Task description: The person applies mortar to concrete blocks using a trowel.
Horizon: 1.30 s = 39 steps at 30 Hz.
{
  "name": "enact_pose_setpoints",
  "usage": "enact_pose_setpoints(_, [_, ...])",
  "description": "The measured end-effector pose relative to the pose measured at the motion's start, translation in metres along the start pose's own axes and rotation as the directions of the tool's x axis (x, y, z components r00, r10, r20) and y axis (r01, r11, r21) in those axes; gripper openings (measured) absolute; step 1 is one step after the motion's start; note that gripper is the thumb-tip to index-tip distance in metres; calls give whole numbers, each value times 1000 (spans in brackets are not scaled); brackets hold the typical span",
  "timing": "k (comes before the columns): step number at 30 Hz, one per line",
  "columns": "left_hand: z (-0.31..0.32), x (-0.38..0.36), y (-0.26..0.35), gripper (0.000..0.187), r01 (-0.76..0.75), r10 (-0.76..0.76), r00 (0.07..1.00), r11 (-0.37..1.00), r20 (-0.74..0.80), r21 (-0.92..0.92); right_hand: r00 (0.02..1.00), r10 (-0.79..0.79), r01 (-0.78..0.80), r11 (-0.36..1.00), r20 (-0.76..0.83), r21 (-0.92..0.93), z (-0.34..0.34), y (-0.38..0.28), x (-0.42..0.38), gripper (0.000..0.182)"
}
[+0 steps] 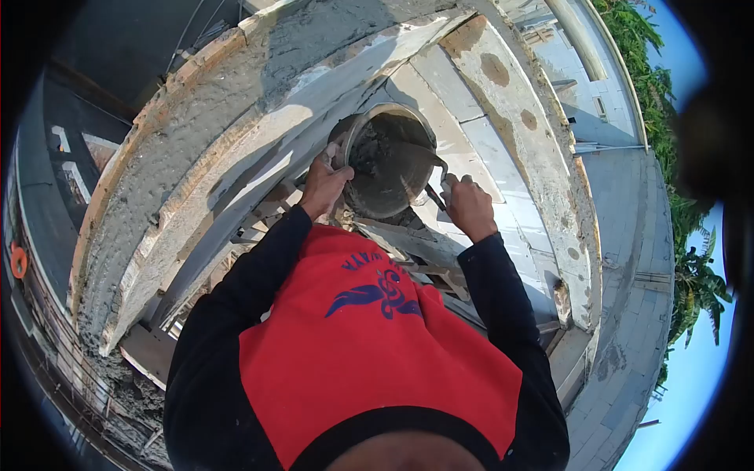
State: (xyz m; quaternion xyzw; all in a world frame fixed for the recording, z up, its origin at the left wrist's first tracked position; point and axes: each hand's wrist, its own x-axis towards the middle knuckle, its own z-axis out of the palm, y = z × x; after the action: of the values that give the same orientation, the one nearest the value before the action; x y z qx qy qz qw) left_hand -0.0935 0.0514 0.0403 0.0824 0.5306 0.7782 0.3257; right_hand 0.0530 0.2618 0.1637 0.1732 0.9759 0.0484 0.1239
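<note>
A round bucket point(375, 206) with grey wet mortar point(373, 149) inside is tilted so that its mouth faces me. My left hand point(324, 184) grips the bucket's left rim, thumb over the edge. In my right hand point(470, 206) is the handle of a trowel point(441, 166), fingers wrapped round it. The trowel's bent metal neck reaches over the bucket's right rim, and its blade lies within the mouth against the mortar, hard to tell apart from it.
On the left curves a wall top point(181, 157) spread with grey mortar between board edges. A pale board point(522, 141) with damp stains runs along the right. Under the bucket are timber pieces point(424, 271) with gaps. Block walling point(628, 259) and green plants point(691, 294) stand farther right.
</note>
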Motion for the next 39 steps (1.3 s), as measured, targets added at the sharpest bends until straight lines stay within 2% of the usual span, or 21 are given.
enact_pose_setpoints(1, [12, 0, -1, 34, 13, -14, 999, 999, 42, 31, 995, 67, -68, 998, -69, -10, 30, -4, 8, 24])
enact_pose_setpoints(3, [36, -1, -3, 39, -209, 201, 978, 943, 56, 258, 998, 19, -20, 1000, -61, -15, 77, -13, 16, 20])
enact_pose_setpoints(4, [41, -3, -6, 39, -207, 191, 978, 938, 85, 279, 997, 47, -47, 999, -65, 12, 77, -15, 7, 20])
enact_pose_setpoints(6, [45, -4, -11, 56, -246, 209, 966, 923, 150, 295, 982, -133, 104, 974, 137, 202, 68, -19, -10, 18])
enact_pose_setpoints(11, [76, -25, -1, 67, -257, 221, 959, 941, 175, 220, 984, 38, -1, 978, -175, 210, 52, 29, -17, 13])
enact_pose_setpoints(13, [86, -32, -2, 66, -279, 218, 950, 912, 223, 300, 996, 67, -82, 948, 58, 306, 65, 40, -16, 20])
enact_pose_setpoints(14, [90, -34, -2, 64, -325, 253, 934, 895, 251, 305, 995, -30, -14, 909, 97, 417, 75, 40, -21, 26])
enact_pose_setpoints(16, [95, -41, 8, 56, -318, 225, 927, 896, 300, 309, 980, -150, 38, 787, 131, 615, 68, 30, -38, 39])
enact_pose_setpoints(17, [96, -47, 11, 56, -335, 239, 923, 886, 302, 321, 959, -152, -61, 715, 240, 697, 74, 29, -41, 40])
enact_pose_setpoints(21, [78, -43, 11, 50, -107, 40, 967, 960, 250, 259, 930, -155, -282, 280, 333, 918, 56, 18, -65, 33])
enact_pose_setpoints(23, [74, -41, 19, 33, -74, 61, 994, 985, 89, 156, 891, -230, -372, 128, 393, 919, 42, 22, -72, 37])
enact_pose_setpoints(25, [62, -37, 11, 25, 15, -18, 999, 995, -31, -101, 891, -286, -334, 113, 352, 936, 18, 25, -76, 37])
enact_pose_setpoints(26, [56, -35, 7, 25, 2, -4, 1000, 995, -25, -96, 897, -283, -319, 112, 338, 941, 2, 24, -76, 37])
enact_pose_setpoints(28, [44, -33, -4, 24, 55, -105, 983, 950, -148, -308, 945, -294, -103, 150, 144, 983, -32, 21, -80, 38])
enact_pose_setpoints(31, [28, -32, -20, 24, 60, -143, 965, 938, -222, -341, 934, -351, 96, 49, -73, 994, -83, 6, -68, 40])
enact_pose_setpoints(33, [17, -31, -23, 24, 53, -129, 967, 945, -218, -321, 883, -441, 1, -339, -160, 941, -116, -8, -55, 44])
enact_pose_setpoints(34, [11, -32, -24, 24, 66, -138, 963, 955, -232, -291, 874, -443, -26, -454, -200, 891, -126, -17, -47, 46])
enact_pose_setpoints(35, [5, -32, -25, 24, 80, -147, 957, 962, -249, -260, 873, -445, -23, -446, -200, 895, -131, -27, -34, 46])
enact_pose_setpoints(37, [-11, -31, -31, 24, 122, -196, 943, 956, -268, -267, 817, -429, -176, -822, -385, 541, -133, -44, 0, 45])
enact_pose_setpoints(38, [-15, -32, -30, 24, 119, -191, 941, 959, -278, -257, 815, -436, -180, -816, -381, 550, -131, -51, 20, 45])
enact_pose_setpoints(39, [-19, -33, -29, 23, 115, -187, 939, 962, -289, -249, 822, -389, -247, -901, -415, 356, -126, -57, 42, 43])
